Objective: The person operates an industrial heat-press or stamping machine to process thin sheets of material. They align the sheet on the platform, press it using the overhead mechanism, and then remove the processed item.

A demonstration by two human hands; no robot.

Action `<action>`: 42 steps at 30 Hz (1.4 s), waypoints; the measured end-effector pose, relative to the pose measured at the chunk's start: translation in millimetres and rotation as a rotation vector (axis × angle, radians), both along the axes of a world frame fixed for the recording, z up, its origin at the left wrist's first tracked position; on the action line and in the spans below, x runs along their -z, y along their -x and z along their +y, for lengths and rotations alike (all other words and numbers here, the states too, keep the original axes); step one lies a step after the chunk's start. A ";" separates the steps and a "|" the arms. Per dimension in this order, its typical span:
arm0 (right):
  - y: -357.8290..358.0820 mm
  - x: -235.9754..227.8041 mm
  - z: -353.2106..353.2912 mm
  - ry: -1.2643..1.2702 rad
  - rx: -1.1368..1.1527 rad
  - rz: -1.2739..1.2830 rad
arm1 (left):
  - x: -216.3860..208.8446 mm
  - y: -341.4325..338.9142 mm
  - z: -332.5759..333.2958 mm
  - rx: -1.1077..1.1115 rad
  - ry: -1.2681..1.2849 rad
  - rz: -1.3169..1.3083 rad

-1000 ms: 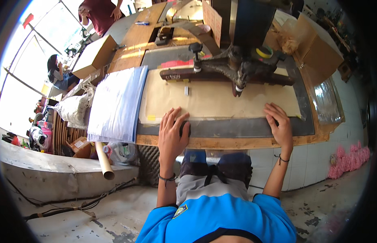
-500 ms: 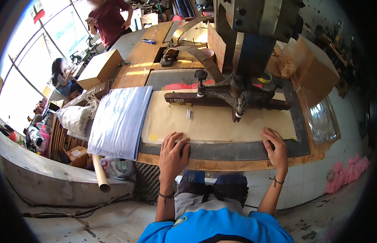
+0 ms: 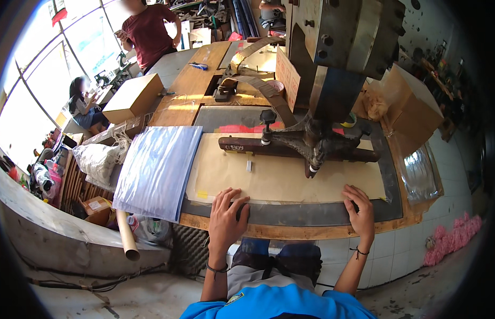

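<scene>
My left hand (image 3: 227, 219) lies at the near edge of a tan sheet (image 3: 300, 186), fingers apart, with nothing in it. Toward the sheet's near right corner rests my right hand (image 3: 360, 211), its fingers stretched out and also holding nothing. Beneath the sheet is a dark grey mat (image 3: 295, 215) on the wooden table. A dark metal bar (image 3: 242, 145) of a press spans the sheet, joined to a heavy arm bracket (image 3: 313, 139) beyond my hands. On the sheet, just in front of the bar, sits a small whitish strip (image 3: 249, 166).
A stack of clear plastic sheets (image 3: 158, 170) lies left of the mat. Cardboard boxes stand at the far left (image 3: 135, 98) and right (image 3: 415, 106). The press column (image 3: 338, 90) rises behind the bar. Two other people are at the far left, one standing, one seated.
The whole view has shifted slightly, so the table sits lower in the picture. Both hands keep their places at the sheet's near edge.
</scene>
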State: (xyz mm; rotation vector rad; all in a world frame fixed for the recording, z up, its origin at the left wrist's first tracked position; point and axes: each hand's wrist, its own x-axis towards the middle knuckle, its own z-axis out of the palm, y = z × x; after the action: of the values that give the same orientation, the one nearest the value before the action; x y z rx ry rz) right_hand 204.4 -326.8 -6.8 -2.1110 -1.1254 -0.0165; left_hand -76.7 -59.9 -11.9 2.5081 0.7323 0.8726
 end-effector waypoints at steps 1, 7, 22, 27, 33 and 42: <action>-0.3 0.1 0.3 -0.002 -0.001 -0.008 | -0.9 -0.4 0.0 0.002 0.003 0.000; 1.1 0.4 3.2 -0.016 0.002 -0.009 | -2.2 2.6 -0.1 0.004 -0.002 -0.003; 2.1 0.7 3.5 -0.020 0.005 -0.008 | -3.8 4.5 -0.4 0.012 0.010 -0.012; 0.2 3.2 1.9 -0.024 -0.008 -0.008 | -1.2 2.4 0.6 0.022 0.003 -0.018; 18.3 3.9 -18.1 0.004 0.062 -0.028 | -0.3 22.3 8.5 0.058 0.064 -0.067; 16.6 7.9 -12.5 -0.033 0.111 -0.004 | -1.2 10.7 5.9 -0.036 0.015 -0.073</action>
State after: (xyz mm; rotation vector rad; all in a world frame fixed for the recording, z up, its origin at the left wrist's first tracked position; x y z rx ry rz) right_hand 187.7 -339.3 -14.7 -2.1427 -1.0024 -0.0910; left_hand -87.4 -54.0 -10.7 2.4431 0.7587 0.9625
